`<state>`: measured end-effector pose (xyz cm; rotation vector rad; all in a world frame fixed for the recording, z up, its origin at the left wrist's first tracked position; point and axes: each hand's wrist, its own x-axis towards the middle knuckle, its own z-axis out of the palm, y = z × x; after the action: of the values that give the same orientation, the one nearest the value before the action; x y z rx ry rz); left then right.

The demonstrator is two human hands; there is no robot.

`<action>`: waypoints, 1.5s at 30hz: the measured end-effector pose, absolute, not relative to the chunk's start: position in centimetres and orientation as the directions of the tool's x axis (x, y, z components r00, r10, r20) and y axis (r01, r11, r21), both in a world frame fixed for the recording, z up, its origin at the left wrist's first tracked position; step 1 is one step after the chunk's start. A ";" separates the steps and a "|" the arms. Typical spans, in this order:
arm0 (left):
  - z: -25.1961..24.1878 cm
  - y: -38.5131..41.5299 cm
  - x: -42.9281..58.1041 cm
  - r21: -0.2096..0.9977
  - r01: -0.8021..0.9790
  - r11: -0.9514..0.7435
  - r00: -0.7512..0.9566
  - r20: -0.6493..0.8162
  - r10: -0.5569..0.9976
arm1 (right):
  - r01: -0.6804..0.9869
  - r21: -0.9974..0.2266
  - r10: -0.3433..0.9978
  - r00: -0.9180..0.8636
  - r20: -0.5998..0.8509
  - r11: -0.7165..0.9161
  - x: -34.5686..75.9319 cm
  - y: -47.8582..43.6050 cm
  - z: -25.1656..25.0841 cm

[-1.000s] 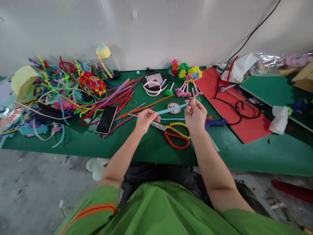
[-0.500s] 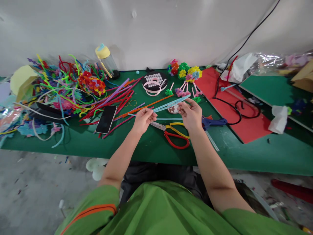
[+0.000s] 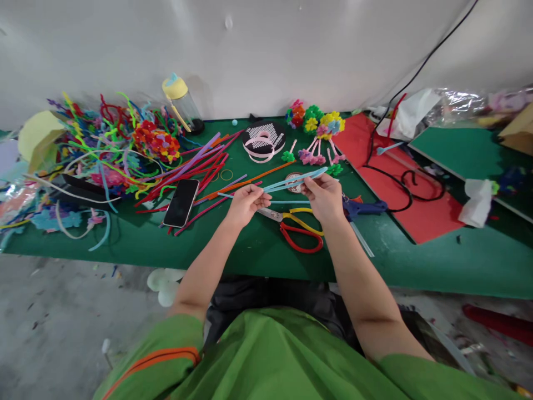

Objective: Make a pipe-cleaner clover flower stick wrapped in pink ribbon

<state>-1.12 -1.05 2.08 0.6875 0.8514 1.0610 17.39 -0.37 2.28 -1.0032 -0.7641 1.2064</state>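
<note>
Several light blue pipe cleaners (image 3: 285,181) stretch between my two hands above the green table. My left hand (image 3: 246,203) pinches their left end, and my right hand (image 3: 322,195) is closed on them near the right end, whose tips stick out past the fingers. Just below lie scissors (image 3: 298,226) with one red and one yellow handle, their blades reaching under my left hand. Another light blue pipe cleaner (image 3: 287,202) lies on the table behind the scissors. Right of my right hand is a blue glue gun (image 3: 365,208).
Loose red, purple and orange pipe cleaners (image 3: 208,166) and a phone (image 3: 181,203) lie left. A colourful heap (image 3: 108,150) and a bottle (image 3: 182,103) stand farther left. Behind are a ribbon roll (image 3: 264,142) and fuzzy flowers (image 3: 320,125). A black cable (image 3: 368,145) crosses a red board (image 3: 420,205).
My right hand has tipped slightly, and its fingers have closed farther down around the pipe cleaners. The strands' right end now sits a little lower. My left hand has barely moved.
</note>
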 end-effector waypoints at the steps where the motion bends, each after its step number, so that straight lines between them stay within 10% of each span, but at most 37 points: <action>1: 2.1 -1.0 -1.2 0.810 -0.456 0.368 0.257 -0.276 0.926 | -0.393 -0.918 0.976 0.215 -0.032 0.056 17.4 -0.4 2.3; 13: 1.7 -0.7 -1.5 0.712 -0.432 0.553 0.357 -0.428 0.830 | -0.380 -0.918 0.960 0.281 0.006 0.117 17.2 -0.5 2.5; 31: 1.6 -1.1 -0.8 0.923 -0.088 0.375 0.233 -0.347 0.908 | -0.699 -0.714 0.997 0.035 -0.065 -0.022 18.1 -0.1 2.3; 45: 1.8 -0.5 -1.3 0.637 -0.277 0.720 0.399 -0.605 0.689 | -0.729 -0.683 0.996 0.085 -0.013 0.053 17.9 -0.8 3.0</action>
<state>-1.33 -0.51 1.76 0.4806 0.9826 0.6415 17.86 -0.75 2.99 -0.6153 -0.5461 1.4149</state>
